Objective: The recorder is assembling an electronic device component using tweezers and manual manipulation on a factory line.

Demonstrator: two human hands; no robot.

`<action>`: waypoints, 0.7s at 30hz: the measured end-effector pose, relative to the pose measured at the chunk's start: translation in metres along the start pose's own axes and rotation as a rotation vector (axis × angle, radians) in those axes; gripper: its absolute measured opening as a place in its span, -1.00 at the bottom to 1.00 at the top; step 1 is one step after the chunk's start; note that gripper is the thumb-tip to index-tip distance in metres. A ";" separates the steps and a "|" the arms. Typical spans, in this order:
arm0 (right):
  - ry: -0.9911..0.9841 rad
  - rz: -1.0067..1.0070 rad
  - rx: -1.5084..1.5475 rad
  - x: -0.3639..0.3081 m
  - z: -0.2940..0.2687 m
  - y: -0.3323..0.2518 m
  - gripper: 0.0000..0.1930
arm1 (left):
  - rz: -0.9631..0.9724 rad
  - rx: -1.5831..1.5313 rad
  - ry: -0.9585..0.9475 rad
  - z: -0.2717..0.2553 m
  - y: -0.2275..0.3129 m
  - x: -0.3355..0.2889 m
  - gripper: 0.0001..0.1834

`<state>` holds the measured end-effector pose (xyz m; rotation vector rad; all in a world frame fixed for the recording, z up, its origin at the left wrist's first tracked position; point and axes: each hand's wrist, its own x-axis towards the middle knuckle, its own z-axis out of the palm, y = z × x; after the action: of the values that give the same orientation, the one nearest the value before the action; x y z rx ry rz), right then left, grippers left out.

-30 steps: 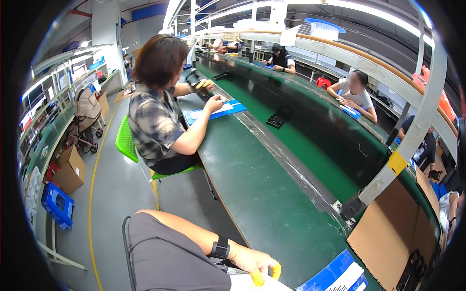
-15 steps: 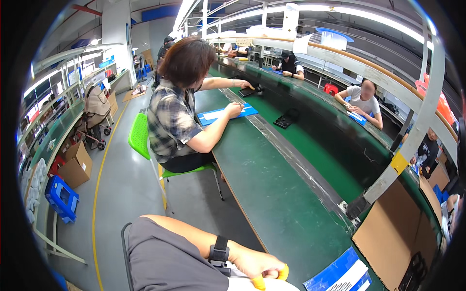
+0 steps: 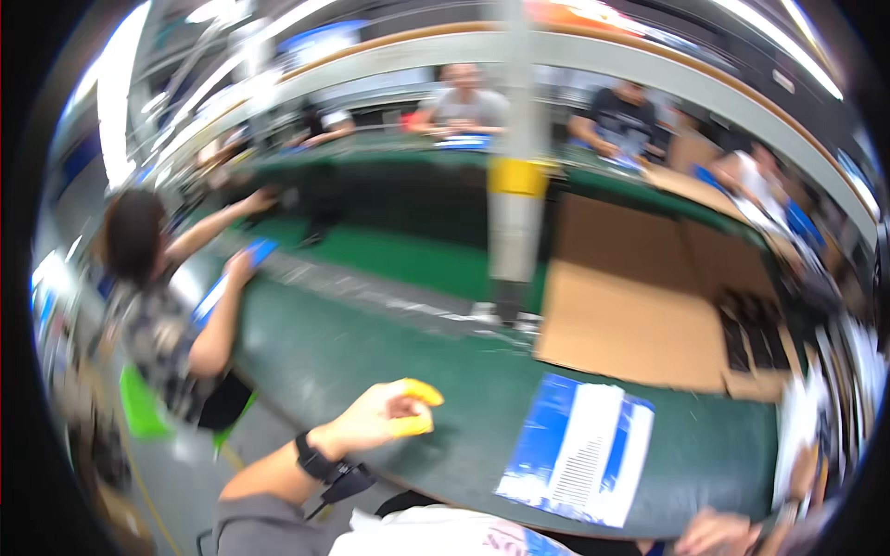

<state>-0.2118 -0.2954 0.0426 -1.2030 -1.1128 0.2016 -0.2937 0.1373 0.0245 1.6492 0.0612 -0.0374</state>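
My left hand (image 3: 385, 417) is raised above the near edge of the green bench, with yellow covers on its thumb and forefinger. Those fingers curve apart, nothing between them. To its right on the bench lies a blue board (image 3: 547, 412) with a white sheet (image 3: 586, 445) of small dark marks on it. A hand (image 3: 718, 533), apparently my right, is low at the bench's near edge, beyond that board's right side. Blur and the frame's lower edge hide how its fingers are held.
Brown cardboard (image 3: 612, 296) stands behind the board, with black parts (image 3: 753, 329) at its right. A pale post (image 3: 514, 222) with a yellow band rises from the bench (image 3: 371, 343). A person in a checked shirt (image 3: 139, 306) sits at left; others sit across and to the right.
My view has swung to the right. My left hand has risen from my lap to above the bench edge, its fingers now apart. A hand at the lower right has come into view.
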 end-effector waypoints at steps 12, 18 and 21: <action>0.267 0.337 0.646 0.043 -0.116 0.158 -0.75 | 0.606 0.943 -0.460 0.182 0.041 0.273 -0.78; 0.074 0.377 0.675 0.042 -0.123 0.168 -0.75 | 0.454 1.023 -0.124 0.285 0.017 0.403 -0.71; 0.063 0.395 0.701 0.046 -0.129 0.168 -0.77 | 0.218 0.993 -0.028 0.325 0.004 0.443 -0.62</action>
<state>-0.0215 -0.2784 -0.0593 -0.7686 -0.6455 0.7827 0.1527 -0.1790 -0.0249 2.6371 -0.1905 0.0919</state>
